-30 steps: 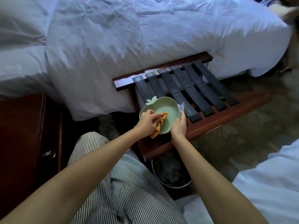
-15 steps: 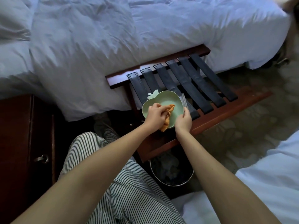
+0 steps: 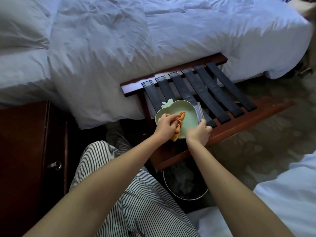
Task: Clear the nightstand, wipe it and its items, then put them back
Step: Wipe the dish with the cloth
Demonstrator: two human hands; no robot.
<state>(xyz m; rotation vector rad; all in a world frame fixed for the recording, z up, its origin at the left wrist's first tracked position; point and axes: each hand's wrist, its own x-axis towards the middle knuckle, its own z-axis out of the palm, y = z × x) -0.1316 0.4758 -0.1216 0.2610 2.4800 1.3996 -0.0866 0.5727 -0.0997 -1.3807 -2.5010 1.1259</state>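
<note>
Fingers (image 3: 168, 119) of the left hand (image 3: 164, 126) bunch the orange cloth (image 3: 181, 117) inside the green dish (image 3: 187, 109); the right hand (image 3: 199, 134) pinches its right rim. The cloth has slid farther across, so wiping is underway. The dish rests on the luggage rack (image 3: 248, 124), with the dark nightstand (image 3: 25, 142) near left and the bed (image 3: 119, 48) beyond.

White duvet (image 3: 119, 48), luggage rack (image 3: 248, 124), waste bin (image 3: 185, 186)

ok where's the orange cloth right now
Head view, centre: the orange cloth is bunched inside the green apple-shaped dish on the luggage rack, gripped by the left hand.
</note>
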